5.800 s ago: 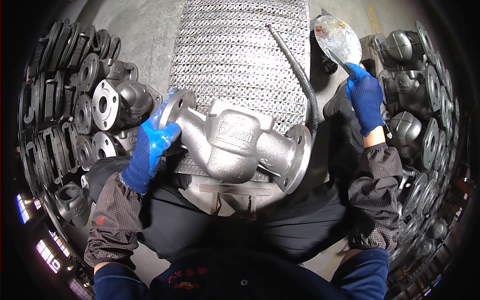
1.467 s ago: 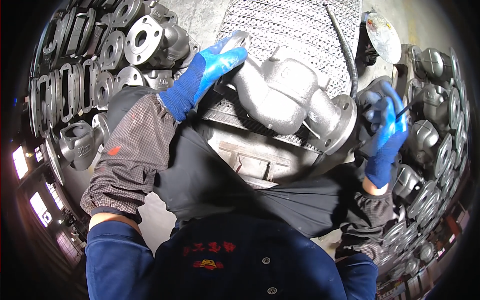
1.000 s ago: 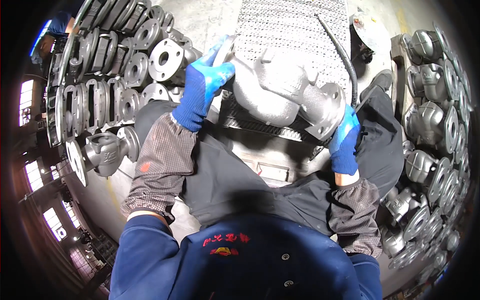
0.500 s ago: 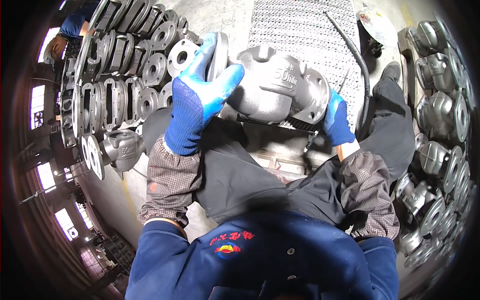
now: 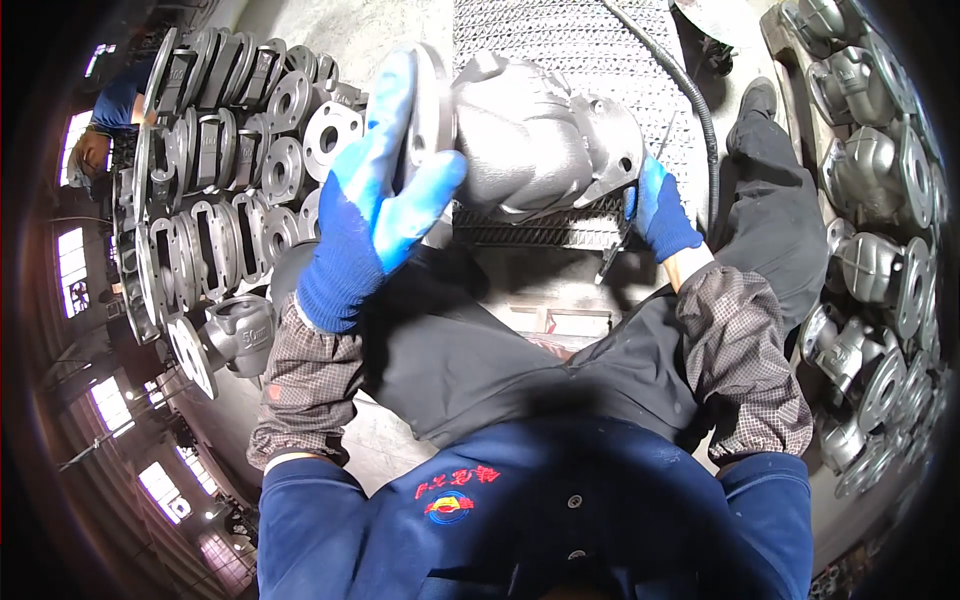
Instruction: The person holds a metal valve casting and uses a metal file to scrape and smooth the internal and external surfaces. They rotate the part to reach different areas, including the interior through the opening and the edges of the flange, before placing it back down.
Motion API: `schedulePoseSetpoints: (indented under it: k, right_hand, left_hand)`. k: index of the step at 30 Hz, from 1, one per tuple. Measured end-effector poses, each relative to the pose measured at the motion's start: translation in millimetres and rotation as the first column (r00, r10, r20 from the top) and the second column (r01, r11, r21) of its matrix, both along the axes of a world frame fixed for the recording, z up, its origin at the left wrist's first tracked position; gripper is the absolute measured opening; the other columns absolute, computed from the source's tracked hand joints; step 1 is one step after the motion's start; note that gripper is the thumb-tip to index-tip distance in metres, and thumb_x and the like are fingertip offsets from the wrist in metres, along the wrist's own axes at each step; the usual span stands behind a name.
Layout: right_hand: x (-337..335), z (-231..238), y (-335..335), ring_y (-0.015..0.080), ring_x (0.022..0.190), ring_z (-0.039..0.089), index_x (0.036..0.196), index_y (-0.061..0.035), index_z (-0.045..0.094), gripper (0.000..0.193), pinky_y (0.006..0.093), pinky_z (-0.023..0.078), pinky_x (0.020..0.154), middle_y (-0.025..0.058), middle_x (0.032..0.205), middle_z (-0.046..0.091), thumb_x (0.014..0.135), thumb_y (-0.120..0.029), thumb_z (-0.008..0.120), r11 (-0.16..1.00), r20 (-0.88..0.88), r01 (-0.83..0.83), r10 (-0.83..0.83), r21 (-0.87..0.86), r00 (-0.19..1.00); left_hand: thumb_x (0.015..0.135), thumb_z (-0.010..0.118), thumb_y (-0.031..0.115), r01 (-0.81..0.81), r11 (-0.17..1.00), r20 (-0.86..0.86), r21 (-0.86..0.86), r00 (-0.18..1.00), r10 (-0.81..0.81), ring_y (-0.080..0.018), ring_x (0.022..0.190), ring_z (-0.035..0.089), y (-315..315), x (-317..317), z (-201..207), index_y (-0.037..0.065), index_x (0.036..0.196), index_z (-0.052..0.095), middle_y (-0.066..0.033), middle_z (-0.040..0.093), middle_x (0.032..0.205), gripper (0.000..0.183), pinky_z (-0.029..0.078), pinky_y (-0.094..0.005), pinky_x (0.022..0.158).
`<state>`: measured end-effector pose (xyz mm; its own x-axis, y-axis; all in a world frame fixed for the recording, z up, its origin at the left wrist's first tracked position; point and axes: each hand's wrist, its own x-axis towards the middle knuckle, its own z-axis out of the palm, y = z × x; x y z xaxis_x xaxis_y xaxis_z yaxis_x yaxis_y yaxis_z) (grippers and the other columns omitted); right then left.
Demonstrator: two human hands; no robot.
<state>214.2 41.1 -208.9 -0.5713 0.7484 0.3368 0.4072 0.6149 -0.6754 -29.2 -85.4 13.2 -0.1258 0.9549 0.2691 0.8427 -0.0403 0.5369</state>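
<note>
Valve body (image 5: 520, 140), grey and flanged at both ends, sits over the near end of the metal-mesh counter (image 5: 570, 25), between the two hands. At the far left, a co-worker's sleeve (image 5: 125, 97) is dim and partly cut off by the dark rim. The left hand (image 5: 400, 130) covers some of the left flange (image 5: 432, 105); the valve body's underside is out of sight, so whether it rests on the counter or is held up cannot be told. By the right hand (image 5: 648, 198), a thin dark rod (image 5: 607, 262) shows only in part, and a pale disc (image 5: 712, 15) is cropped by the top edge.

Rows of castings (image 5: 215, 150) crowd the left side, with a lone casting (image 5: 240, 335) nearer. A ribbed hose (image 5: 690, 85) lies along the counter's right side, and more castings (image 5: 870, 190) line the far right beside a pallet (image 5: 790, 60).

The left hand grips the left flange, thumb parted from the fingers around its rim. The right hand is close against the outer edge of the right flange (image 5: 612, 140), its fingers partly hidden; whether they close on the rod cannot be told.
</note>
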Motion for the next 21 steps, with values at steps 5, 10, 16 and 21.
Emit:
schedulePoseSetpoints:
  k: [5,10,16,21]
  right_hand:
    - [-6,22,-7,0.0484,0.091,0.052,0.128,0.0050,0.040,0.054,0.0463,0.045,0.077,0.0294,0.099,0.054,0.075,0.004,0.048,0.973,0.000,-0.163,0.166,-0.162,0.986]
    - [-18,50,-16,0.0286,0.067,0.054,0.118,0.0049,0.047,0.039,0.0333,0.047,0.062,0.0167,0.082,0.054,0.079,0.008,0.047,0.902,-0.047,-0.189,0.186,-0.388,0.982]
    - [-33,64,-14,0.0050,0.058,0.042,0.091,-0.0065,0.058,0.030,0.0177,0.036,0.050,-0.0031,0.072,0.049,0.095,-0.035,0.050,0.190,-0.207,-0.148,-0.345,-0.971,0.915]
    - [-28,46,7,0.0051,0.056,0.044,0.088,-0.0125,0.058,0.027,0.0174,0.036,0.049,-0.0038,0.074,0.051,0.093,-0.039,0.054,0.088,-0.181,-0.159,-0.414,-0.983,0.892]
  left_hand:
    - [0.087,0.059,0.021,-0.206,0.978,0.288,-0.039,0.935,0.208,-0.0151,0.093,0.056,-22,-17,-15,-0.002,0.141,0.032,-0.0126,0.055,0.119,0.065,0.046,-0.0266,0.081]
    - [0.090,0.058,0.011,-0.047,0.981,-0.557,0.187,0.817,0.145,-0.0209,0.084,0.065,-39,-55,-25,0.008,0.124,0.057,-0.0138,0.062,0.111,0.034,0.052,-0.0254,0.073]
    - [0.088,0.054,0.003,-0.010,0.986,-0.263,0.165,0.963,0.054,-0.0309,0.102,0.062,-48,-54,-18,0.003,0.120,0.057,-0.0222,0.057,0.121,0.032,0.051,-0.0327,0.086]
    - [0.082,0.067,0.019,-0.341,0.926,0.334,-0.160,0.864,0.376,-0.0243,0.113,0.056,-30,-13,-2,0.000,0.135,0.043,-0.0221,0.053,0.128,0.062,0.044,-0.0318,0.094]
